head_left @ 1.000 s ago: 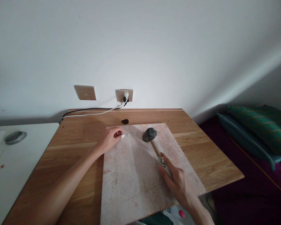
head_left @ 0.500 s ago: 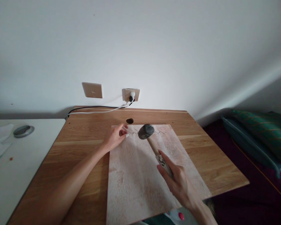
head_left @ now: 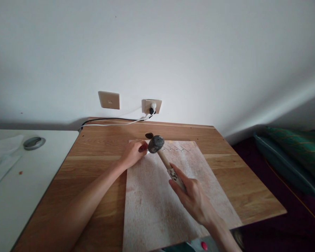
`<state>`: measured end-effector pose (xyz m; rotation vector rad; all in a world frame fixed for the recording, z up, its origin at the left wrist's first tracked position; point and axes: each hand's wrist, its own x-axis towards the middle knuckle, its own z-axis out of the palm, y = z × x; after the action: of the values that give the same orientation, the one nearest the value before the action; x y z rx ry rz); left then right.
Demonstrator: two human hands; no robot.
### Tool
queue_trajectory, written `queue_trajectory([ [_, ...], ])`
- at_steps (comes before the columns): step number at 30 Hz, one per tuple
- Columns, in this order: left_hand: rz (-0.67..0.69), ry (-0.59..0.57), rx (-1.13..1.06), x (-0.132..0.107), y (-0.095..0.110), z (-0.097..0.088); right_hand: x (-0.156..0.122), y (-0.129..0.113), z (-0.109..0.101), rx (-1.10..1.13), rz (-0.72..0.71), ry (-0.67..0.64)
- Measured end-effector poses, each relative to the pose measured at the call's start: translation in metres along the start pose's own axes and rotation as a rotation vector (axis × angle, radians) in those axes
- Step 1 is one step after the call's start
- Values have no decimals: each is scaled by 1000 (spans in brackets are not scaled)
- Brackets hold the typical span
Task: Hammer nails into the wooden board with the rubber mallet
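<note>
A pale, reddish-streaked wooden board point(head_left: 157, 206) lies flat on the table. My right hand point(head_left: 194, 196) is wrapped round the light handle of a mallet with a dark, blunt head point(head_left: 155, 144). The head is over the board's far left part, just right of my left fingertips. My left hand point(head_left: 133, 154) rests at the board's far left corner with thumb and fingers pinched together. A small white piece point(head_left: 147, 152) shows at the fingertips, partly hidden by the mallet head. Several thin nails point(head_left: 176, 149) stand in a row along the board's far edge, right of the head.
The wooden table point(head_left: 252, 196) has a cable hole point(head_left: 149, 135) near the wall. White and black cables point(head_left: 115, 124) run to a wall socket point(head_left: 157, 105). A white surface point(head_left: 13, 206) with a grey oval fitting point(head_left: 34, 143) adjoins at left. Green cushions point(head_left: 299, 154) lie at right.
The mallet head has moved left, closer to my left fingertips, and more of the nail row shows. My left hand keeps its pinch at the board's corner. The whole view has shifted slightly.
</note>
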<state>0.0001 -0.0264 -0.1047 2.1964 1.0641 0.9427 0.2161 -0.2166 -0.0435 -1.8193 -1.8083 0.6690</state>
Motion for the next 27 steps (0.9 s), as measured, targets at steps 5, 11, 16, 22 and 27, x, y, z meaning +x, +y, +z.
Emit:
queue_trajectory([
  [5,-14,-23,-30,0,1,-1,3,2,2,14,11,-8],
  [11,-105,-8,-149,2,4,0,5,-1,0,4,11,-11],
  [16,-114,28,-178,1,5,0,7,-4,-2,-13,2,-31],
  [22,-96,17,-148,1,2,1,8,-6,1,-78,-45,-35],
  [27,-90,-2,-113,1,-2,1,8,-8,3,-89,-74,-28],
])
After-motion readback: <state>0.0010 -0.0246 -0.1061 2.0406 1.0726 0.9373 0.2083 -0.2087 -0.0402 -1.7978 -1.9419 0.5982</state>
